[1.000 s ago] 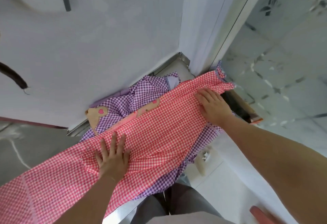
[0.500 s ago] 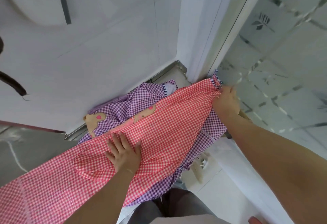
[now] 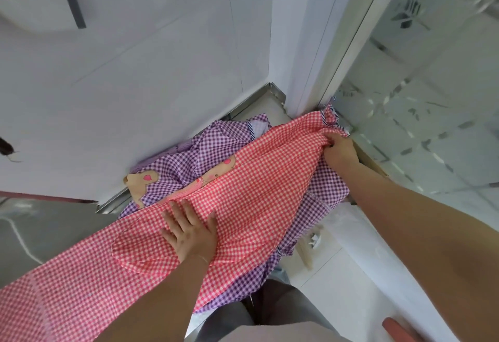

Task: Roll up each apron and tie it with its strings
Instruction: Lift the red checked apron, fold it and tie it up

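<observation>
Head view shows you at the start of a roll: the red checked apron (image 3: pixel 243 206) lies spread in a long diagonal band across the table (image 3: pixel 272 109), on top of a purple checked apron (image 3: pixel 210 150) that sits bunched toward the table's far edge against the wall. Your left hand (image 3: pixel 190 236) lies flat on the red cloth with its fingers straight and spread, pressing it down about midway along the band. Your right hand (image 3: pixel 339 152) has its fingers curled into a gathered bunch of the red fabric at the far right corner of the table, beside the glass panel (image 3: pixel 432 125). To do this step well, I judge you should keep the flat palm as an anchor so the cloth stays taut between your two hands, then turn the gathered end over on itself toward that palm in a tight, even first fold; a loose start will likely give a slack roll. Take care to catch only the red layer, since the purple one lies directly beneath and pokes out just below your right wrist. The strings cannot be made out clearly here, though a frilled, striped trim (image 3: pixel 330 116) shows just past your right hand. The near end of the red apron trails off past the lower left, well away from both hands.
</observation>
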A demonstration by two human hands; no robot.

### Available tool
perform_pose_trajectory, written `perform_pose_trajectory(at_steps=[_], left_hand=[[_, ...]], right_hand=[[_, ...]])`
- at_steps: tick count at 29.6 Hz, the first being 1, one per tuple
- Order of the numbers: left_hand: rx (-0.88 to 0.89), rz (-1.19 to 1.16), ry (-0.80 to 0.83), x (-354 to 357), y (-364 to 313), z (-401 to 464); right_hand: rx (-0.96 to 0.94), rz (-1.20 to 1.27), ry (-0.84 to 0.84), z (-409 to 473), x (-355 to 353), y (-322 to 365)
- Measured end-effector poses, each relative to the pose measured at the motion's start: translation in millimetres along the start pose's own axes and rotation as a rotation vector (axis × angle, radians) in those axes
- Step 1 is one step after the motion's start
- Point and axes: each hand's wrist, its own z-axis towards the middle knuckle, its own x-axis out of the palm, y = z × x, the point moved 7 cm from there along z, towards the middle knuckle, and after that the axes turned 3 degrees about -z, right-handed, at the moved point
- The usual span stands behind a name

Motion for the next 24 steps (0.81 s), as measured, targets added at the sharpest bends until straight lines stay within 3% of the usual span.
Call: perform_pose_trajectory(at_steps=[4, 9, 14, 18, 21, 22, 24], left_hand=[[-0.008, 0.072, 0.08, -4, -5, 5], [-0.051, 0.143, 0.18, -11, -9, 6], [-0.064, 0.135, 0.216, -14, -9, 5], [-0.066, 0.114, 0.218, -14, -9, 5], [-0.067, 0.104, 0.214, -14, -9, 5], [-0.069, 0.101, 0.216, -14, -9, 5], [-0.072, 0.085, 0.223, -13, -8, 6]], right_hand=[[-0.026, -0.027, -0.021, 0, -17, 4], [-0.411, 0.122, -0.072, -28, -45, 74], [-0.735, -0.215, -0.135, -47, -91, 146], [-0.815, -0.573, -0.393, -37, -124, 161], [-0.784, -0.534, -0.672, -46, -133, 151], [-0.836, -0.502, -0.68, -56, -122, 151], [-0.989, -0.476, -0.445, -83, -68, 149]])
